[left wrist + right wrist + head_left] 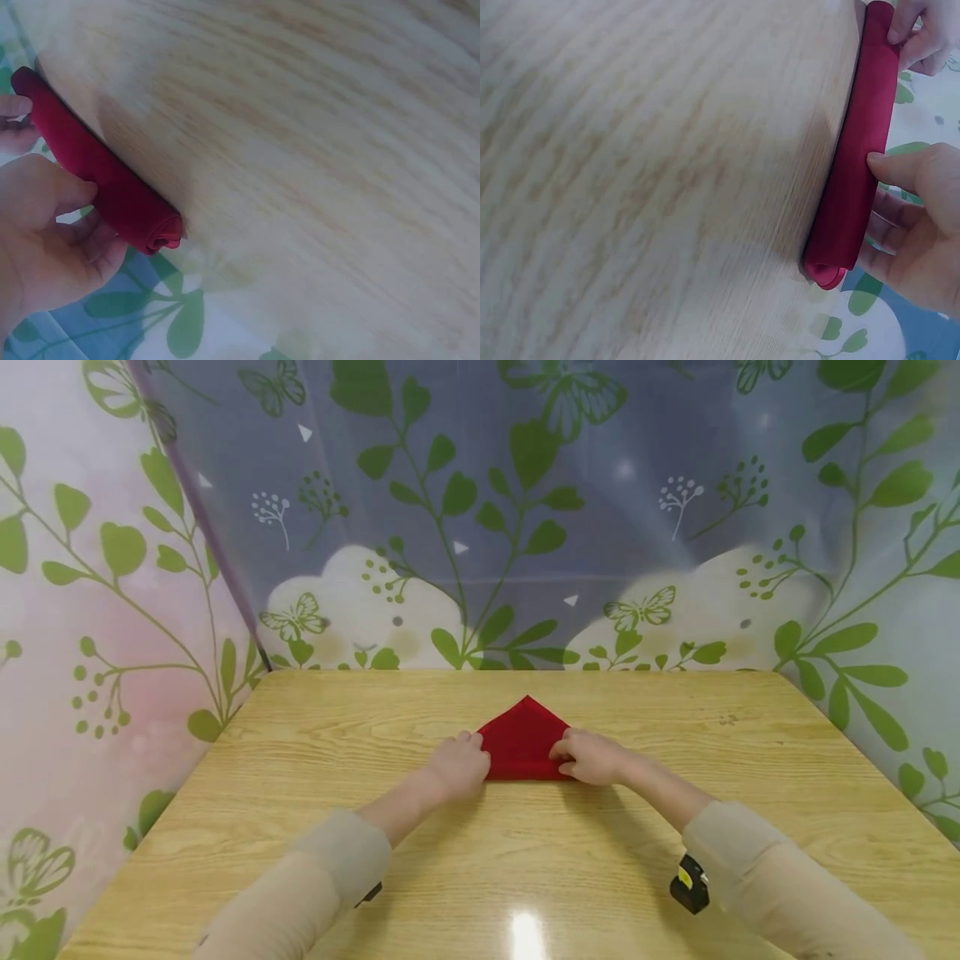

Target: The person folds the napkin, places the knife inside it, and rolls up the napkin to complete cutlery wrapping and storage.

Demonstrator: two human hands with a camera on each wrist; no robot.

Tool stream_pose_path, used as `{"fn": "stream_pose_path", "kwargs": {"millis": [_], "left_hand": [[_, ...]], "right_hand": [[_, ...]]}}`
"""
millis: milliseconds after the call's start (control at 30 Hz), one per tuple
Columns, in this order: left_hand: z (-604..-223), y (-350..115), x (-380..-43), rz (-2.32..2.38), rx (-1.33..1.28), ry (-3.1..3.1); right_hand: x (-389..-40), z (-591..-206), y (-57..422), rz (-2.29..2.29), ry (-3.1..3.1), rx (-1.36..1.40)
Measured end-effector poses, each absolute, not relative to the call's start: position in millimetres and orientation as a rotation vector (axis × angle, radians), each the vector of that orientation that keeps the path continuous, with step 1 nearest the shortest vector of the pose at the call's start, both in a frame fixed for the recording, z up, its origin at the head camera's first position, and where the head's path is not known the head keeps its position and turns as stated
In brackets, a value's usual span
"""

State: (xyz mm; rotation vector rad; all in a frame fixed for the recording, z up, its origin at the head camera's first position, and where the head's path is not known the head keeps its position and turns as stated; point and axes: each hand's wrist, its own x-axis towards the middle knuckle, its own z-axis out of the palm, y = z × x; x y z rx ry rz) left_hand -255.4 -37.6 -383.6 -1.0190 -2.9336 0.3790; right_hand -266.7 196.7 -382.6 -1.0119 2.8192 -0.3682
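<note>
A red cloth [525, 739] lies on the table, its far part a triangle pointing away from me and its near edge a thick roll. In the left wrist view the roll [112, 176] shows a spiral of layers at its end. My left hand [459, 764] grips the left end, the thumb on the near face and the fingers curled at the end. The right hand [592, 756] holds the right end likewise; its thumb presses the roll [855, 142] in the right wrist view. Some fingertips are hidden behind the cloth.
The pale wooden table [517, 852] reaches back to a printed curtain [480, 510] with green leaves and butterflies. More printed fabric hangs at the left and right sides. A small black device [690, 885] with a yellow mark sits by the right sleeve.
</note>
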Motion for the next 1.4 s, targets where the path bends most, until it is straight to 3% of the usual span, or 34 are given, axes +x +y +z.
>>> {"fn": "stream_pose_path", "kwargs": {"millis": [900,1400], "left_hand": [[-393,-34,-258,0.412,-1.054,-2.756],[-387,-32,-263,0.398,-1.108,-2.900]], "right_hand": [[-283,-377,195,-0.276,2.856,-1.055],[-268,-380,193,-0.014,2.980,-1.135]]}}
